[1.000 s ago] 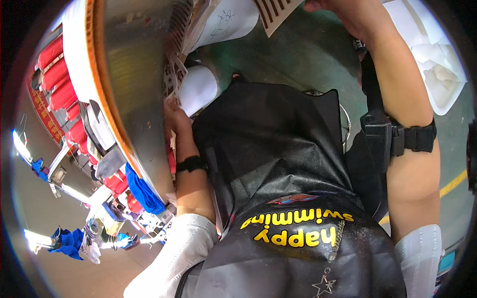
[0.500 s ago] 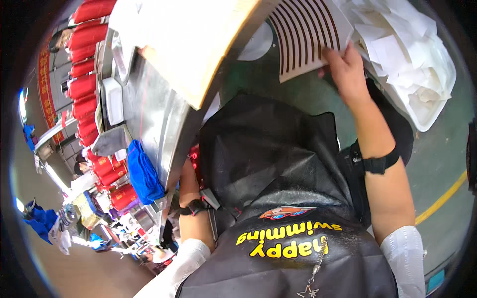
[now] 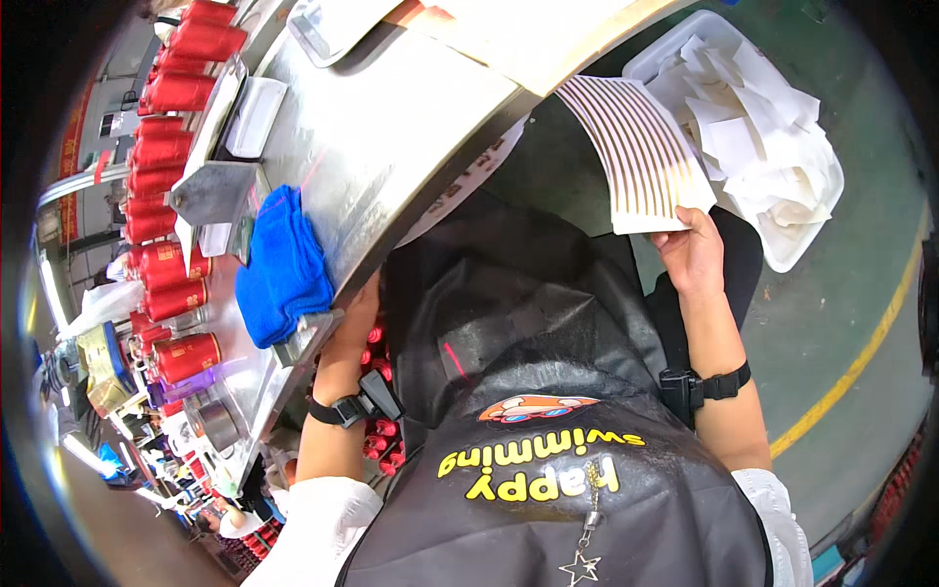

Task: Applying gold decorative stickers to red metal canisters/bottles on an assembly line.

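My right hand (image 3: 691,256) grips the near edge of a white sheet with brown stripes (image 3: 641,161), thumb on top. The sheet bends slightly and hangs over the floor beside the table's edge. My left forearm (image 3: 337,391) passes beneath the metal table's edge, which hides that hand and its fingers. Below the same edge, part of another pale sheet with brown marks (image 3: 471,184) shows; what supports it is hidden. A white tub (image 3: 780,256) full of crumpled white paper (image 3: 748,137) stands just right of the striped sheet.
On the metal table (image 3: 386,122) lie a folded blue cloth (image 3: 284,269) and a pale board (image 3: 518,44). Several red canisters (image 3: 181,264) line its far left side. A grey metal bracket (image 3: 215,191) stands near the cloth. Yellow line on the floor (image 3: 841,386) at right.
My right hand and the striped sheet have come nearer to me. The view has shifted, baring more tabletop, and the pale board now appears farther up. The left hand stays hidden.
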`<state>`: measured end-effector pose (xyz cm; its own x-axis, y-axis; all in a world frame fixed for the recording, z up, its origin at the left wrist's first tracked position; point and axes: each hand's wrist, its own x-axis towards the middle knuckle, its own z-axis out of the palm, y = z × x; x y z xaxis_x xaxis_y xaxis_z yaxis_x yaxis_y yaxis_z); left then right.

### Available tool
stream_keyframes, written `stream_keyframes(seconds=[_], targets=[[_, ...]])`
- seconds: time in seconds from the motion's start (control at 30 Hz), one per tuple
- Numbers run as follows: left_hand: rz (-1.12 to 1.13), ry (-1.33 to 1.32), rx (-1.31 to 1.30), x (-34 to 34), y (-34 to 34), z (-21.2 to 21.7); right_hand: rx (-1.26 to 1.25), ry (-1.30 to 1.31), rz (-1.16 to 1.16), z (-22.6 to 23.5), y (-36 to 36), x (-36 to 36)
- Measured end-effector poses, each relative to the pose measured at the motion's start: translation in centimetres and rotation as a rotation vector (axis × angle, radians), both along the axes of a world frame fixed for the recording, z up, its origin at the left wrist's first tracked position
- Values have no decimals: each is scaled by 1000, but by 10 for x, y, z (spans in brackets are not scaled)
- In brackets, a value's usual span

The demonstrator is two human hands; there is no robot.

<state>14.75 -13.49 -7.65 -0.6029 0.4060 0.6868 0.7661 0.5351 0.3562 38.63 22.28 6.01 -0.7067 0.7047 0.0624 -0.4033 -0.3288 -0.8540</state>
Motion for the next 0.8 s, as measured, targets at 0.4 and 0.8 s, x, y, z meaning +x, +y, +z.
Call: stream_keyframes(seconds=[0.4, 0.8], targets=[[-549, -26, -85, 41, 44, 101, -547, 154, 313, -40, -23, 7], [-611, 228, -145, 89, 45, 148, -735, -14, 356, -49, -60, 13]])
